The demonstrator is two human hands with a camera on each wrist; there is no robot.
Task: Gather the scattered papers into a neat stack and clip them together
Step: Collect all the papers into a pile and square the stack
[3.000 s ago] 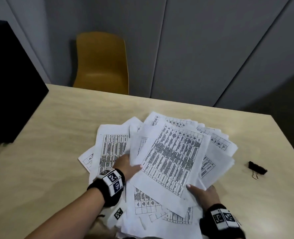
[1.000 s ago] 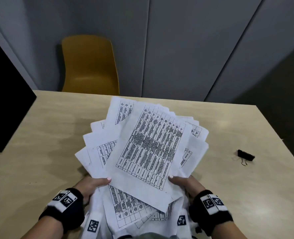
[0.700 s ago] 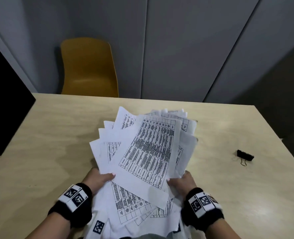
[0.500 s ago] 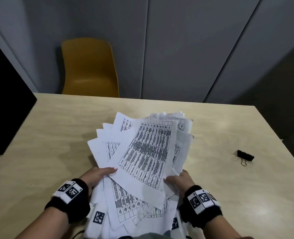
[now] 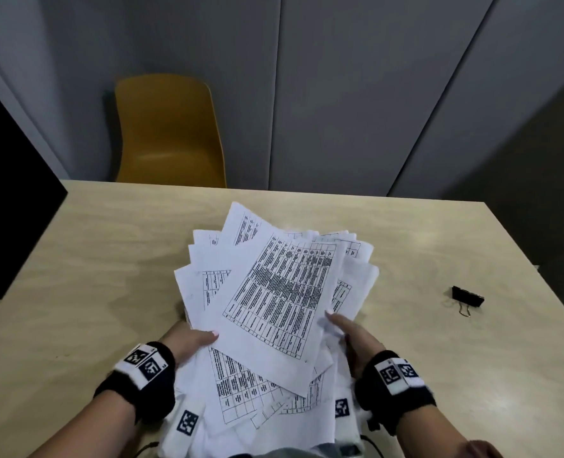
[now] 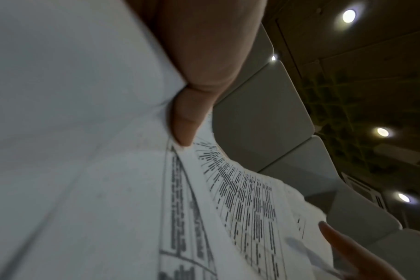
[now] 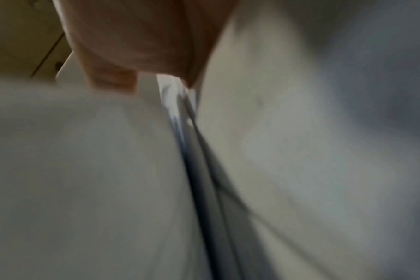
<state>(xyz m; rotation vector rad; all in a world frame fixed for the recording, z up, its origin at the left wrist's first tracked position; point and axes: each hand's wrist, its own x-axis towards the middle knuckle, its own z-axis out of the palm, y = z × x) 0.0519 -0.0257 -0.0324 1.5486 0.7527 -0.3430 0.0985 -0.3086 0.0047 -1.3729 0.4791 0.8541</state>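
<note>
Both hands on the papers [image 5: 275, 302], one at each side of the near end. Left hand [image 5: 191, 342] grips the left edge: thumb lies on top of the sheets, fingers hidden under them. Left wrist view confirms, thumb [image 6: 185, 117] pressed down on the top printed sheet with pages fanning out beneath it. Right hand [image 5: 353, 338] holds the right edge, thumb extended across the top sheet, fingers underneath out of sight. Right wrist view blurred; only part of the hand against white sheet edges can be made out. Each wrist wears a black band [image 5: 141, 375] with square coded markers.

The papers are a loose, uneven fan, not squared: corners stick out at the far left, far end and right. Top sheet carries a dense printed table and sits skewed across the rest. Near ends hang toward the person's lap; the far part spreads over the middle of the bench [image 5: 108, 259].

Black binder clip [image 5: 467, 297] lies on the bench well to the right of the papers, untouched, wire handle pointing toward the near edge.

Farther back: mustard-yellow chair [image 5: 168, 133] behind the far bench edge, grey wall panels [image 5: 356, 94] behind it, a black object [image 5: 9, 193] at the left edge.
</note>
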